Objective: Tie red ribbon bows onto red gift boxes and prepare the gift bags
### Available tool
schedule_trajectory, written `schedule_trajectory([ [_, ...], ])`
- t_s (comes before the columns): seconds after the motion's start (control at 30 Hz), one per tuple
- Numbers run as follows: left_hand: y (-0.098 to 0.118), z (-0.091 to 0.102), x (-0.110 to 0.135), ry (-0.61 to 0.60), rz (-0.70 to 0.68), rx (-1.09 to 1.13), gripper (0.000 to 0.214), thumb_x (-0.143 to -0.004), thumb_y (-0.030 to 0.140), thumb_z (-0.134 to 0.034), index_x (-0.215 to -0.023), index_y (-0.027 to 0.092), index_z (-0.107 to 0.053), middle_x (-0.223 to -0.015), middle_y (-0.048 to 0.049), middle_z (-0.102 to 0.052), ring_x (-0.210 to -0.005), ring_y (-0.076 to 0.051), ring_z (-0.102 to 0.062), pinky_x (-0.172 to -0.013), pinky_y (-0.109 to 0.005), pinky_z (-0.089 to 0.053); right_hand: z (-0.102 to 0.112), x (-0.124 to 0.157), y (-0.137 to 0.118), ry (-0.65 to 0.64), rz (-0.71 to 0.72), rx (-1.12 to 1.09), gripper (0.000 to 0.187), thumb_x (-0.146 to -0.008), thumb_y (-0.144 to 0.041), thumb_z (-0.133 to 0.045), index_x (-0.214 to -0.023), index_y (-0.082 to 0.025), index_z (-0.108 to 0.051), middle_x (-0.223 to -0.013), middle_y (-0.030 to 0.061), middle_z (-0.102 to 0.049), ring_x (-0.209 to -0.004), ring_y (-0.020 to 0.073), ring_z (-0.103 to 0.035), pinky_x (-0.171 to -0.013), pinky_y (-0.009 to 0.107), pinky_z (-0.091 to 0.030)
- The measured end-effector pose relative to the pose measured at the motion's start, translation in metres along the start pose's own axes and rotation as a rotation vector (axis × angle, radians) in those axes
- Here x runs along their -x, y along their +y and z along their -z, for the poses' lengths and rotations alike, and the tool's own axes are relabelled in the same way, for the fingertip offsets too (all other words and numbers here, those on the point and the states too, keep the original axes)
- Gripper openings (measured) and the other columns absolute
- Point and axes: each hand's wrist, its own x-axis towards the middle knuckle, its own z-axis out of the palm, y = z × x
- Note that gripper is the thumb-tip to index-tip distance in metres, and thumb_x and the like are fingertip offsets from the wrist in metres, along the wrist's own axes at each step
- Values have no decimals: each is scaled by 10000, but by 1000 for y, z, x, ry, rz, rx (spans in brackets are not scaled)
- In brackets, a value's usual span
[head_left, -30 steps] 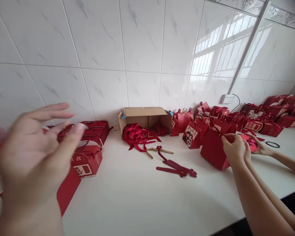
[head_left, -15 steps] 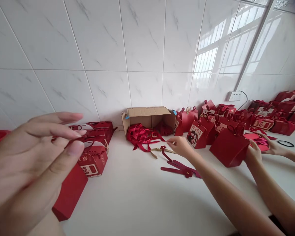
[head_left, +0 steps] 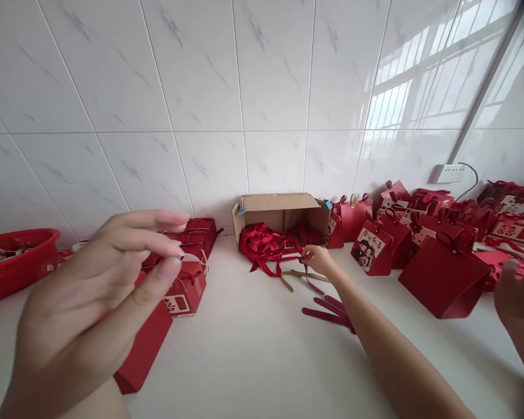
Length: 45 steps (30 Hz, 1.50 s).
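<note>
My left hand (head_left: 100,291) is raised close to the camera at left, palm turned to the right. Its fingers are loosely curved and apart from the thumb, with nothing visible held. Behind it, partly hidden, lie a plain red box (head_left: 151,343) and a red printed gift box (head_left: 187,291) with a cord. My right hand (head_left: 318,260) reaches in from the right and pinches a dark red strap (head_left: 311,280) that dangles to the table. Below it are tan straps (head_left: 294,276) and several dark red straps (head_left: 325,314), partly covered by my forearm.
An open cardboard box (head_left: 279,202) with red ribbons (head_left: 262,241) stands against the tiled wall. Many red gift boxes (head_left: 373,247) crowd the right, a large plain one (head_left: 445,279) in front. Another person's blurred hand (head_left: 510,291) is at far right. A red basin (head_left: 17,267) stands left.
The view has swung left, bringing in more of the red basin. My right hand has picked up one end of the dark red strap. The co-worker's hand at right is now blurred.
</note>
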Motion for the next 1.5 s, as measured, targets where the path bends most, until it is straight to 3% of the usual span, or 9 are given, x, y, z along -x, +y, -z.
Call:
schedule_trajectory([
  [0.17, 16, -14, 2, -202, 45, 6, 141, -841, 109, -565, -836, 237, -624, -1097, -19, -603, -1130, -205, -546, -961, -334, -445, 33, 13, -55, 44, 226, -220, 108, -837, -278, -592, -813, -181, -549, -765, 8, -624, -696, 143, -604, -630, 267, -503],
  [0.27, 20, -26, 6, -254, 82, -83, 88, -847, 176, -596, -840, 256, -632, -1098, 17, -596, -1103, -164, -554, -935, -267, -443, 51, 43, -95, 68, 538, -360, 65, -855, -253, -583, -845, -190, -568, -903, 39, -623, -873, 162, -622, -756, 305, -539],
  [0.3, 21, -31, 8, -256, 94, -89, 78, -848, 190, -600, -843, 260, -635, -1081, 27, -602, -1071, -146, -564, -915, -243, -448, 56, 54, -107, 101, 687, -367, 29, -859, -198, -574, -835, -191, -588, -936, 48, -611, -933, 171, -615, -783, 317, -542],
  [0.4, 25, -48, 14, -279, 148, -48, 65, -858, 218, -602, -882, 270, -633, -1021, 50, -631, -978, -103, -585, -862, -190, -463, 65, 84, -132, 183, 978, -277, 189, -838, -18, -536, -824, -186, -621, -998, 61, -576, -981, 169, -616, -746, 286, -565],
  [0.57, 32, -64, 19, -387, 253, 103, 174, -868, 242, -609, -1021, 319, -640, -959, 83, -685, -898, -68, -617, -800, -135, -498, 68, 106, -145, 256, 1234, -163, 273, -791, 68, -558, -900, -167, -644, -931, 62, -582, -953, 188, -635, -732, 302, -588],
  [0.73, 33, -59, 17, -514, 317, 301, 165, -868, 225, -617, -988, 298, -703, -906, 62, -727, -848, -72, -668, -753, -111, -531, 69, 110, -149, 256, 1265, -220, 248, -790, 57, -567, -893, -156, -643, -899, 58, -588, -797, 149, -638, -675, 296, -583],
  [1.03, 28, -57, 15, -582, 325, 632, 202, -821, 125, -664, -947, 272, -722, -830, 48, -737, -753, -95, -677, -690, -170, -553, 63, 118, -151, 183, 1171, -469, 193, -825, 9, -537, -914, -157, -577, -826, 63, -600, -715, 145, -624, -587, 281, -540],
  [1.3, 27, -60, 14, -584, 382, 618, 55, -856, 172, -631, -856, 206, -674, -828, 24, -699, -763, -80, -644, -655, -148, -514, 59, 118, -153, 214, 1170, -449, 180, -844, -32, -563, -977, -148, -595, -787, 62, -619, -724, 148, -616, -630, 298, -541],
  [1.5, 31, -58, 13, -628, 246, 602, 67, -887, 147, -564, -851, 188, -603, -789, 2, -665, -740, -103, -643, -653, -193, -522, 59, 124, -155, 152, 1148, -466, 240, -833, 11, -522, -989, -150, -608, -813, 53, -604, -679, 130, -610, -582, 272, -535],
])
